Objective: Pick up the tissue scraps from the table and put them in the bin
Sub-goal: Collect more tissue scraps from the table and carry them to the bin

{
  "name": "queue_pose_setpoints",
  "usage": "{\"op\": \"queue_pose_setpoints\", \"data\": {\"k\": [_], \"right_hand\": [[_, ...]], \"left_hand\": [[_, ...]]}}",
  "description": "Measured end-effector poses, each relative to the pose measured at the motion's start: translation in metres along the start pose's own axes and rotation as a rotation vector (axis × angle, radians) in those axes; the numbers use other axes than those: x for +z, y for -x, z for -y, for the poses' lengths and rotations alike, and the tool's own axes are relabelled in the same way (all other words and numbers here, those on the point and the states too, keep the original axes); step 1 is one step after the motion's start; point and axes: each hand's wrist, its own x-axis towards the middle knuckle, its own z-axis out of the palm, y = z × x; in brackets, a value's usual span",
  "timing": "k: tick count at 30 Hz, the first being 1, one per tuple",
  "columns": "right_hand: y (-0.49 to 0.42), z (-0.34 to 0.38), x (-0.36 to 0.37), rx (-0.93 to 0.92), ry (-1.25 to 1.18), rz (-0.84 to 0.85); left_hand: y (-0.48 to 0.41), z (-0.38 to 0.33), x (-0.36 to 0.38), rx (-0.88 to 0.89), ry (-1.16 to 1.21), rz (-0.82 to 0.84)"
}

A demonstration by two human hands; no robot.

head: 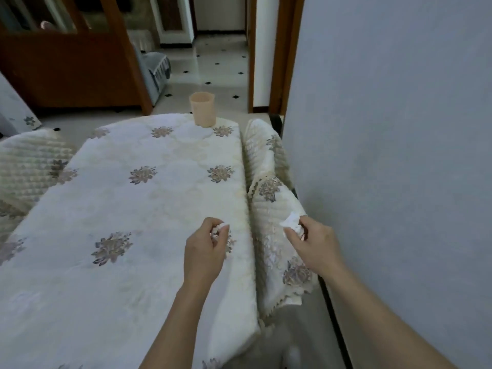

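**Both hands holding tissue, bin up at the far end**

Two bits of tissue here, and both are already off the table. The small scrap (218, 228) is crumpled up and pinched in the curled fingers of the left hand (203, 251), which hovers just above the table (159, 209) near its right edge. The bigger scrap (290, 221) is held by the right hand (315, 245), thumb and fingers wrapped round it, with white paper poking out at the top. That hand is out past the table edge, over a cloth-covered seat (269, 209) pushed right up beside the table.

The bin (201, 110) is a peach-coloured, open-topped thing standing upright at the table's far end, well apart from both hands. It's hard to say if it sits on the very edge or just behind it.

The table wears a white quilted cloth with grey-brown flower patches. There's a plain grey wall (399, 129) close on the right. A pale tiled floor (218, 70) with little black diamonds runs off beyond the bin, and there's a brown wooden partition (66, 67) at the far left.
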Motion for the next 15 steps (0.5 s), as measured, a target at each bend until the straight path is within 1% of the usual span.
{"op": "queue_pose_setpoints", "data": {"k": [3, 6, 11, 15], "right_hand": [[0.01, -0.033, -0.02, 0.104, 0.005, -0.078], [0.013, -0.056, -0.036, 0.177, 0.011, -0.131], [0.006, -0.085, -0.048, 0.23, -0.04, -0.159], [-0.017, -0.11, -0.053, 0.24, -0.074, -0.155]], "left_hand": [[-0.004, -0.019, 0.03, 0.042, 0.016, 0.084], [-0.011, -0.032, 0.055, 0.079, 0.003, 0.129], [-0.026, -0.044, 0.092, 0.103, -0.022, 0.174], [-0.047, -0.052, 0.13, 0.092, -0.028, 0.213]]}}
